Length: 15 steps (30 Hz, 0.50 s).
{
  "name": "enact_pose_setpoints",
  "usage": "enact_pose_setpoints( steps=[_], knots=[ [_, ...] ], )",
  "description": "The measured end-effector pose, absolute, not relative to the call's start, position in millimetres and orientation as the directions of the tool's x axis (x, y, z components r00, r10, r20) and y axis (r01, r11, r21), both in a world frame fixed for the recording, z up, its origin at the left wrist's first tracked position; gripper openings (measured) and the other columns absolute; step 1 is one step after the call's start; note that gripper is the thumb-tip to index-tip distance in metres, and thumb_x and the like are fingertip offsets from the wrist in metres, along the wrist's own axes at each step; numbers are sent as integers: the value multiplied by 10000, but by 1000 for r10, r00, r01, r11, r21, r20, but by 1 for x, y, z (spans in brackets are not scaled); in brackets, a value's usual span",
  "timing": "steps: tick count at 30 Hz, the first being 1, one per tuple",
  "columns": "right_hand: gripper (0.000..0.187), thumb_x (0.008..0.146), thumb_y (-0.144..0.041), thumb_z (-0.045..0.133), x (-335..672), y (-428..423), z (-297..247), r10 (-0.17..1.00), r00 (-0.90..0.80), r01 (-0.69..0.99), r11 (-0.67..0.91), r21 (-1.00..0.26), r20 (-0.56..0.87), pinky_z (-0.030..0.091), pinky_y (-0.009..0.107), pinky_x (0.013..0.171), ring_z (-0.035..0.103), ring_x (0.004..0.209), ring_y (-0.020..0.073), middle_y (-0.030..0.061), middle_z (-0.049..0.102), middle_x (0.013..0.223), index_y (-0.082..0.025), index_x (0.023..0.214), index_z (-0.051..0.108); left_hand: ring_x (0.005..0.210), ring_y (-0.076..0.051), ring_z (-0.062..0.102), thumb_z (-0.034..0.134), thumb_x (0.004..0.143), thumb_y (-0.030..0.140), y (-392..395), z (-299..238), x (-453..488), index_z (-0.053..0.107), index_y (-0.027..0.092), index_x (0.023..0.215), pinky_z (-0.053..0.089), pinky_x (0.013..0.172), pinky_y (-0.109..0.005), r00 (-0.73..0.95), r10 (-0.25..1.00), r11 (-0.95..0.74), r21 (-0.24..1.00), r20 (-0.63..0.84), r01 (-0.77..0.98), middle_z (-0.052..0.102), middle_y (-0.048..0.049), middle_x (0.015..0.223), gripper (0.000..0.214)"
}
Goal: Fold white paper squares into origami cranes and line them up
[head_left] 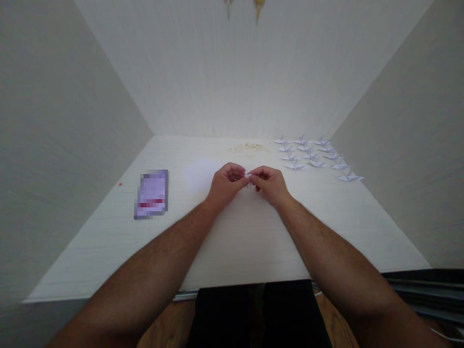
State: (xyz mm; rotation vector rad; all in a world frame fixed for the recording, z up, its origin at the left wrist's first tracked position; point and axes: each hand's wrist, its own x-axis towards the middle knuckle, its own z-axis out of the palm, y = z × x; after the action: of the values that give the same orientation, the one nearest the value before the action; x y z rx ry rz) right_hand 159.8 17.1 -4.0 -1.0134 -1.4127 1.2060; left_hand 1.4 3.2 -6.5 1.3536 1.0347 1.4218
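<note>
L hand (pixel 228 181) + R hand (pixel 269 181) fingers pinching small white paper pc (pixel 248 177) btwn them, over mid table (pixel 232 246), nr folded paper birds (pixel 317 164) at R; uneven pull could prob. tear/miscrease it; purple item (pixel 152 190) at L pixelated, can't tell if container or contents.

Paper cranes (pixel 311 156), far right corner of table (pixel 239 241): 13. Purple item (pixel 151 193), toward left edge: 1. Held white paper (pixel 248 179): 1.

A white table (pixel 239 241) bears a pixelated purple item (pixel 151 189). Right of it sit paper cranes (pixel 311 156); left, a red dot (pixel 120 184).
</note>
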Motion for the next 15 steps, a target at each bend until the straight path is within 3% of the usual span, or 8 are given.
enact_pose_setpoints(
  steps=[7,15],
  knots=[
    [184,676,-335,759,159,15,0,968,-172,-57,177,-983,184,381,227,429,484,451,82,-35,609,562,-186,733,669,623,-116,600,749,688,312,-2,-2,3,618,164,713,460,604,-246,36,980,-198,977,196,78,671,-9,682,199],
    [183,690,-342,742,158,13,2,970,-154,73,203,-976,190,368,228,452,463,478,80,-31,606,580,-187,720,650,555,-102,535,702,732,344,-2,-5,5,632,164,688,400,539,-233,32,965,-261,940,261,221,644,-4,625,198]
  ],
)
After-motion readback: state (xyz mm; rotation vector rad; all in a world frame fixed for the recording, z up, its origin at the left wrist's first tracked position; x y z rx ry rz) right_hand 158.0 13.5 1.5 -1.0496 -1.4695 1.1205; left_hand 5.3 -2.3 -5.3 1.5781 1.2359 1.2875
